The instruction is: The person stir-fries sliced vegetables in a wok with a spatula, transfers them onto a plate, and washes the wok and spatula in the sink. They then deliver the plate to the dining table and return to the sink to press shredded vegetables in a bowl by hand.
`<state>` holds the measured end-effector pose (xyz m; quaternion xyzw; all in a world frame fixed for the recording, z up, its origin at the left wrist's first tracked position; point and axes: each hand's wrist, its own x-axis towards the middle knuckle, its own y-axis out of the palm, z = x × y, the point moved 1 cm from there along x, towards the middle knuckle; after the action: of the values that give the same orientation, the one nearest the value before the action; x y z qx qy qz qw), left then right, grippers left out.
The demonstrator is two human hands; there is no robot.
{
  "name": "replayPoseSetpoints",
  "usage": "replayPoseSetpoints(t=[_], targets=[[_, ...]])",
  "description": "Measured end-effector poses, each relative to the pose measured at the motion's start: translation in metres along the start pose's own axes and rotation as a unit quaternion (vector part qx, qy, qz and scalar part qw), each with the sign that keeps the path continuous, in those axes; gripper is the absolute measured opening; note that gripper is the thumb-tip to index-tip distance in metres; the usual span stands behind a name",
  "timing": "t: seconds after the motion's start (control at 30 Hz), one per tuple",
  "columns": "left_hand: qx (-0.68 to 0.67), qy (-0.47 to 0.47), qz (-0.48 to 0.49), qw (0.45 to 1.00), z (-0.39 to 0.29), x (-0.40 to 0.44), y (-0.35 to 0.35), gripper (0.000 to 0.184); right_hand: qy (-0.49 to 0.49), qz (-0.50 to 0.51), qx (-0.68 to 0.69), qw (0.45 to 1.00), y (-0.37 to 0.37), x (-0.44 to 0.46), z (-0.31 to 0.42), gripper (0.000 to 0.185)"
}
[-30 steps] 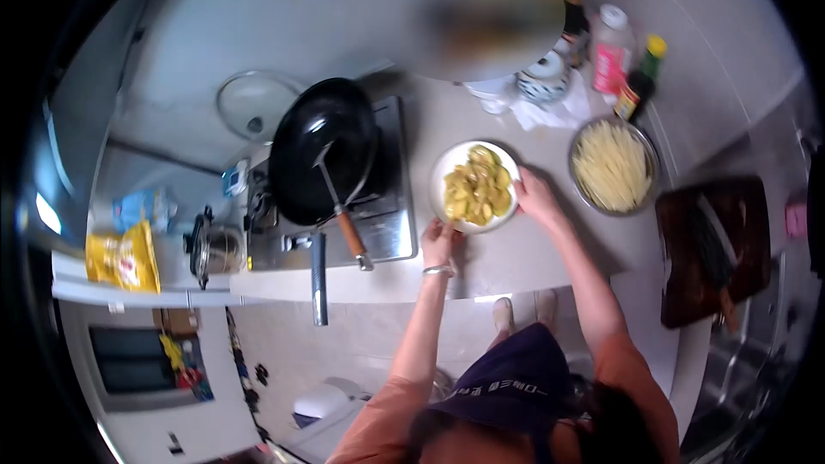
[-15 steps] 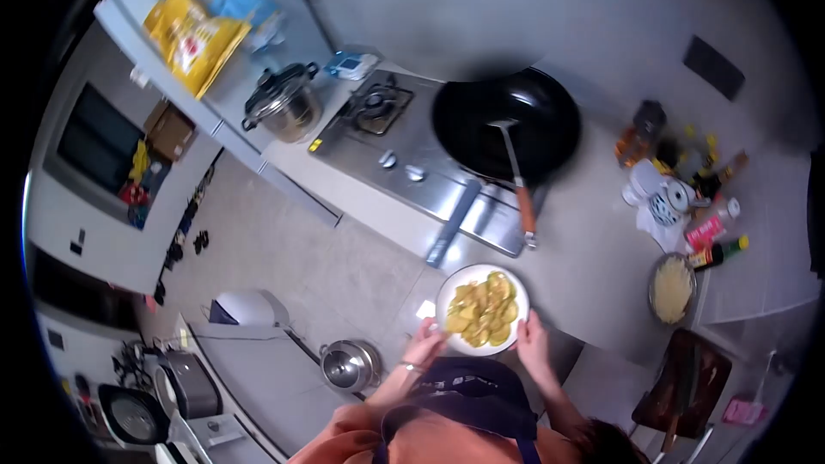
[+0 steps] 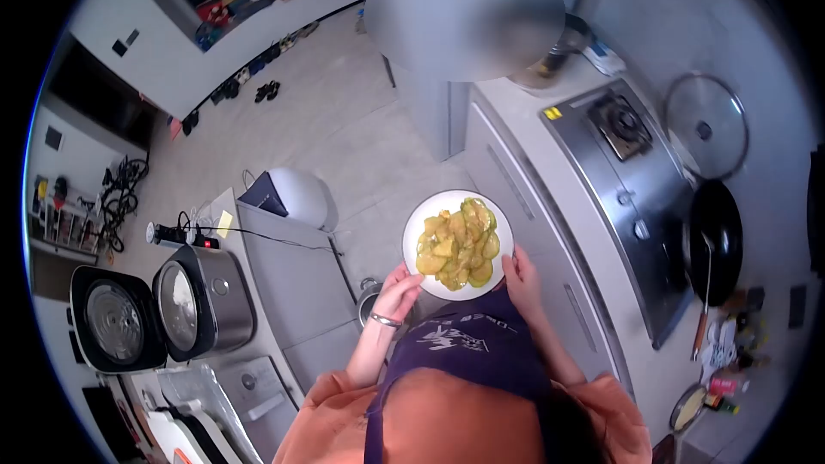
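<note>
A white plate (image 3: pixel 415 222) with a dark rim is held level in front of my apron, gripped at both sides. On it lies a heap of cooked yellow-green slices (image 3: pixel 460 245), glossy with sauce. My left hand (image 3: pixel 398 294), with a bracelet at the wrist, closes on the plate's lower left edge. The right edge is pinched by my right hand (image 3: pixel 521 277), its thumb near the rim. The fingers under the plate are hidden.
On the right counter are a gas stove (image 3: pixel 632 198), a black wok (image 3: pixel 718 241) with a spatula, and several bottles. A glass lid (image 3: pixel 706 126) leans at the wall. An open rice cooker (image 3: pixel 202 301) stands left. A steel pot (image 3: pixel 369 299) is partly hidden below the plate.
My view and body have turned left, away from the stove, so the wok now appears at the far right. The plate stays in both hands, and the rice cooker has come nearer.
</note>
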<state>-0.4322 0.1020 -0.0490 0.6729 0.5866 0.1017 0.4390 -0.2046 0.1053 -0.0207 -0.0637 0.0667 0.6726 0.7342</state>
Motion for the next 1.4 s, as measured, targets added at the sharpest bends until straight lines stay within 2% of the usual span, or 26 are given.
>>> replayPoseSetpoints(t=[0.07, 0.2, 0.27, 0.37, 0.4, 0.5, 0.63, 0.7, 0.77, 0.83, 0.87, 0.9, 1.0, 1.03, 1.17, 1.2, 1.27, 1.37, 1.4], targets=[[-0.014, 0.015, 0.007, 1.000, -0.036, 0.024, -0.021, 0.036, -0.008, 0.026, -0.053, 0.998, 0.032, 0.045, 0.012, 0.033], [-0.045, 0.062, -0.040, 0.996, -0.095, 0.076, -0.060, 0.034, 0.006, 0.076, -0.043, 0.996, 0.093, 0.143, 0.027, 0.031], [-0.073, 0.087, -0.063, 0.992, -0.130, 0.104, -0.076, 0.034, -0.043, 0.129, -0.141, 0.981, 0.124, 0.200, 0.029, 0.026], [-0.112, 0.133, -0.109, 0.979, -0.182, 0.138, -0.099, 0.034, -0.066, 0.170, -0.155, 0.971, 0.184, 0.284, 0.026, 0.020], [-0.127, 0.156, -0.121, 0.972, -0.199, 0.147, -0.109, 0.035, -0.039, 0.205, -0.119, 0.971, 0.211, 0.304, 0.051, 0.020], [-0.170, 0.211, -0.152, 0.951, -0.266, 0.179, -0.138, 0.037, -0.038, 0.281, -0.128, 0.950, 0.290, 0.371, 0.090, 0.023], [-0.197, 0.287, -0.204, 0.915, -0.337, 0.228, -0.192, 0.034, 0.006, 0.395, -0.094, 0.914, 0.397, 0.469, 0.092, 0.025], [-0.197, 0.275, -0.247, 0.908, -0.369, 0.252, -0.226, 0.041, 0.029, 0.418, -0.116, 0.901, 0.452, 0.510, 0.099, 0.025], [-0.198, 0.306, -0.252, 0.896, -0.409, 0.273, -0.261, 0.044, 0.018, 0.456, -0.103, 0.884, 0.513, 0.548, 0.103, 0.026], [-0.186, 0.287, -0.275, 0.898, -0.457, 0.289, -0.291, 0.048, -0.021, 0.461, -0.200, 0.865, 0.574, 0.580, 0.110, 0.028], [-0.187, 0.281, -0.300, 0.892, -0.486, 0.296, -0.304, 0.051, -0.081, 0.447, -0.161, 0.876, 0.604, 0.604, 0.087, 0.028], [-0.205, 0.303, -0.254, 0.896, -0.508, 0.303, -0.322, 0.048, -0.082, 0.467, -0.174, 0.863, 0.633, 0.624, 0.096, 0.028], [-0.197, 0.320, -0.302, 0.876, -0.592, 0.315, -0.357, 0.044, -0.098, 0.503, -0.239, 0.825, 0.729, 0.668, 0.130, 0.027], [-0.191, 0.335, -0.319, 0.866, -0.612, 0.314, -0.365, 0.044, -0.069, 0.520, -0.189, 0.830, 0.755, 0.677, 0.126, 0.027], [-0.218, 0.400, -0.334, 0.825, -0.698, 0.317, -0.416, 0.041, -0.109, 0.569, -0.198, 0.791, 0.881, 0.712, 0.145, 0.025], [-0.228, 0.436, -0.356, 0.795, -0.715, 0.323, -0.452, 0.039, -0.070, 0.616, -0.160, 0.768, 0.937, 0.724, 0.138, 0.024], [-0.245, 0.451, -0.386, 0.767, -0.745, 0.318, -0.479, 0.036, -0.061, 0.664, -0.163, 0.728, 1.005, 0.731, 0.137, 0.023], [-0.280, 0.509, -0.429, 0.692, -0.767, 0.310, -0.522, 0.036, -0.084, 0.744, -0.183, 0.637, 1.109, 0.726, 0.133, 0.023], [-0.293, 0.473, -0.466, 0.688, -0.764, 0.302, -0.537, 0.034, -0.060, 0.778, -0.171, 0.602, 1.143, 0.712, 0.139, 0.022]])
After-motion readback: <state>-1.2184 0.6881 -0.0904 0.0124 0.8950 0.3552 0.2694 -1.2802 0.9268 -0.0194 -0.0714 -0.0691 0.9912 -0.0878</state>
